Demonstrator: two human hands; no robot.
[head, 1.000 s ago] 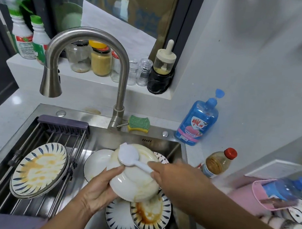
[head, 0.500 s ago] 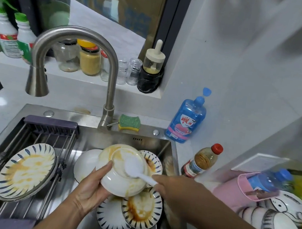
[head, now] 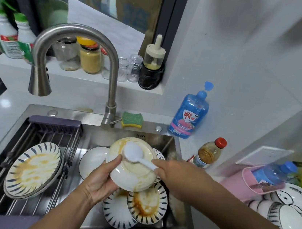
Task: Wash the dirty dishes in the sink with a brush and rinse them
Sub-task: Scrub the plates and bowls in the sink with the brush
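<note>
Stainless steel, brushed and gleaming: the sink point(head: 81, 114) spreads wide below, with a curved metal tap point(head: 76, 31) arching over it. Both forearms reach in from the bottom edge. The left hand point(head: 100, 182) is up, palm cupped under a white glazed bowl point(head: 135, 177), thumb laid over its edge, gripping it tilted above the basin's right half. The right hand point(head: 174, 178) comes across knuckles-up, fingers curled round the thin handle of a white plastic brush point(head: 132, 153), its oval head pressed on the bowl's orange-smeared surface. On the left, a wire rack point(head: 55, 123) carries a round blue-striped plate point(head: 33, 170) streaked with sauce. Under the bowl, more striped plates point(head: 146, 207) overlap, one stained brown. Smallest: a green-and-yellow sponge point(head: 132, 119) on the sink ledge beside the tap's base.
</note>
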